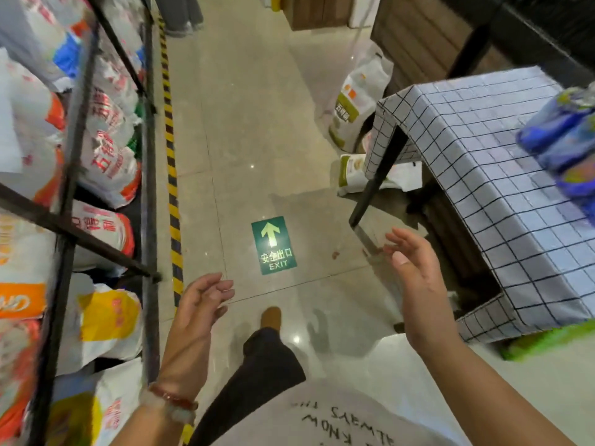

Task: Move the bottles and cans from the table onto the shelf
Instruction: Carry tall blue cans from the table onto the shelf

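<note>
The table point(502, 175) with a grey checked cloth stands on the right. On its far right edge lie blurred blue and purple packages point(563, 140); whether they are bottles or cans I cannot tell. The black metal shelf point(148, 156) runs along the left, packed with white sacks point(106, 149). My left hand point(199, 310) hangs over the floor beside the shelf's post, fingers apart, holding nothing. My right hand point(418, 284) is raised near the table's near corner, palm turned inward, fingers spread and empty.
A tiled aisle runs between shelf and table, with a green exit arrow sign point(273, 244) on the floor. Yellow-black tape point(172, 175) lines the shelf's foot. White bags point(360, 101) lean by the table's far leg. My foot point(270, 317) steps forward.
</note>
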